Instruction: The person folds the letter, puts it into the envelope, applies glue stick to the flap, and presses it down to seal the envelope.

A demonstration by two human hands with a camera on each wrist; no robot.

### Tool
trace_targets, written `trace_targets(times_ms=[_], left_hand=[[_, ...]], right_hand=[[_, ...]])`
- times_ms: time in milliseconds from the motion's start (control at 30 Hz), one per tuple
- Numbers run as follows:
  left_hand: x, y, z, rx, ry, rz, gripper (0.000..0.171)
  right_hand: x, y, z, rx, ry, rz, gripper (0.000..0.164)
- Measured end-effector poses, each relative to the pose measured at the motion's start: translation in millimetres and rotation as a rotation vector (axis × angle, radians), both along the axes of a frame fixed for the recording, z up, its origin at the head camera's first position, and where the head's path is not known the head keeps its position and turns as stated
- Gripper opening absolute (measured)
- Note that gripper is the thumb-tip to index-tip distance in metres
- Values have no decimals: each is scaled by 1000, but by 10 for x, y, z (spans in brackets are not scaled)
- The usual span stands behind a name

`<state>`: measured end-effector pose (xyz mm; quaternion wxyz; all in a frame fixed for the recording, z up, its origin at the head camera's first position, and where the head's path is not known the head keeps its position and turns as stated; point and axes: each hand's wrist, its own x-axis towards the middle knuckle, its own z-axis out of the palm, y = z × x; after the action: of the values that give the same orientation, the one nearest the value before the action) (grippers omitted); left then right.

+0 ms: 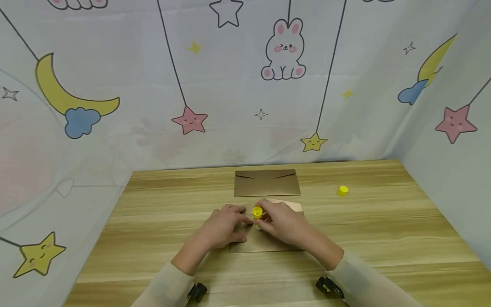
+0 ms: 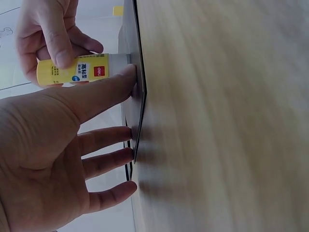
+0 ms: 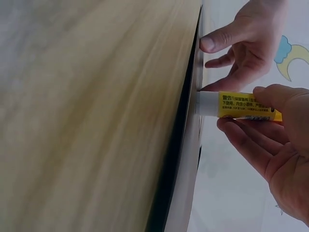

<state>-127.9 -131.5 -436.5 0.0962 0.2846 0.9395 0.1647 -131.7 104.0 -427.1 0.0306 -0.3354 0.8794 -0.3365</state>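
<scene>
A yellow glue stick (image 1: 258,212) stands upside down, its white end (image 3: 207,103) against a brown envelope (image 1: 264,244) that lies flat on the table. My right hand (image 1: 287,222) pinches the stick's yellow body between thumb and fingers. To the left, my left hand (image 1: 225,226) rests its spread fingertips and thumb on the envelope, beside the stick. In the left wrist view the label of the glue stick (image 2: 82,70) faces the camera. A paler flap (image 1: 295,206) shows at the envelope's far right, partly covered by my right hand.
Behind the hands lies a second brown envelope (image 1: 267,184), near the table's back edge. A small yellow cap (image 1: 342,190) sits on the wooden table (image 1: 383,238) to the right. A white printed curtain (image 1: 230,85) hangs along the back and sides.
</scene>
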Motion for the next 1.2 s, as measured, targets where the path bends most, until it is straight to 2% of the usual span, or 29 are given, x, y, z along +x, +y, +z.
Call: trace_targets(times_ms=[233,567,800,1000,1200], left_hand=[[17,18,18,-19,2,22,40],[26,33,36,-35,3,24,40],[21,30,29,-34,1,25,40],[11,33,16,-41,4,22,40],[7,26,23,-31,2,17,40]], right_hand=[[12,-19,20,68,57,-17,33],[56,181,75,107,10,-62,30],[63,383,67,116,16,-94,29],[48,447,64,112,38,-81,29],[20,360,52,96,43,-58,28]])
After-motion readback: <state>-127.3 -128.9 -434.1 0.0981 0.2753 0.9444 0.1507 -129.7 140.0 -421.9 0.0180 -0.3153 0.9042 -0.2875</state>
